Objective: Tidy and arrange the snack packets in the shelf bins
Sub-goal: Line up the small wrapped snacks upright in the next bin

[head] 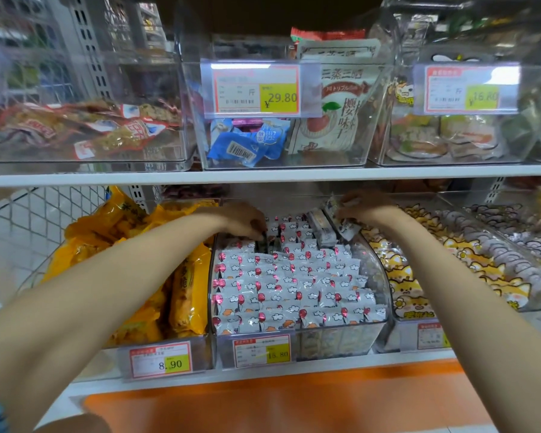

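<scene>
Shop shelving [263, 176] filled the view. At the back edge of the centre bin [334, 342], the left hand [247, 223] curled down onto the snack packets [291, 282]; whether it gripped one could not be told. The right hand [366, 210] clutched several raised packets at the bin's back right corner. Front rows already stood neat, and the back apparently remained unsorted.

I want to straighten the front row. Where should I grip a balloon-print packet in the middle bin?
Likely pinch a front-row balloon-print packet by its top edge, from above: packets stand upright, packed side by side, only tops exposed; the bin wall covers their fronts.
</scene>
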A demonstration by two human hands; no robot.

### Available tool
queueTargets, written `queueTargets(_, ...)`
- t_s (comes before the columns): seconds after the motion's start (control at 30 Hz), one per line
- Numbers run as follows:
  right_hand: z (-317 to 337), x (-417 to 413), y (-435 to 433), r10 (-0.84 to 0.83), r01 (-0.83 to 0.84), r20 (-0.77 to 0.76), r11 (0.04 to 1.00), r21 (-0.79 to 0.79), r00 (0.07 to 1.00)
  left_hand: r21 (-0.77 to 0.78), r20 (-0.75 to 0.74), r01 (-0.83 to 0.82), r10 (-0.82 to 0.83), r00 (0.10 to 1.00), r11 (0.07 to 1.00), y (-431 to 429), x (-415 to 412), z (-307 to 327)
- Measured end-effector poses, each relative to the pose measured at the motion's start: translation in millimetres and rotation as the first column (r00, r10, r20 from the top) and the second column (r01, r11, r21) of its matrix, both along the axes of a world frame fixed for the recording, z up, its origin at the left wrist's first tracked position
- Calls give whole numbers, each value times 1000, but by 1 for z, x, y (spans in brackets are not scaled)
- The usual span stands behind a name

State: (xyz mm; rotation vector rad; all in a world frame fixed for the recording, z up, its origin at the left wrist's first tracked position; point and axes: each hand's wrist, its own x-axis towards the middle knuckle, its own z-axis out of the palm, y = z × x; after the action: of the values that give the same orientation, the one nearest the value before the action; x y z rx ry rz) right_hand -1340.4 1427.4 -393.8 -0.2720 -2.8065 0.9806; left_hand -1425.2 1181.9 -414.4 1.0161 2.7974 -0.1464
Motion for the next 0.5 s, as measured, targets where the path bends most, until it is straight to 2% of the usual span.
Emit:
queueTargets(0.1, -2, 0, 1, 7, -7, -5, 1000, -24, 1000, -8, 135, -63, 64, 989, 998, 8, -2, -11)
queueTargets(0.23, -5, -2, 4, 19, -21, -33, 998, -59, 999, 195, 237, -158, 110, 965, 968, 10, -4, -18)
queueTargets(0.3, -6, -2, 5, 18, -20, -36, 998, -62, 999, 201, 204, -164, 123, 971, 966, 14, -6, -22)
queueTargets(0.5, -4, -1, 1, 57, -62, -49, 993, -102, 997, 194, -17, -100, 105, 994, 976, 27, -9, -32)
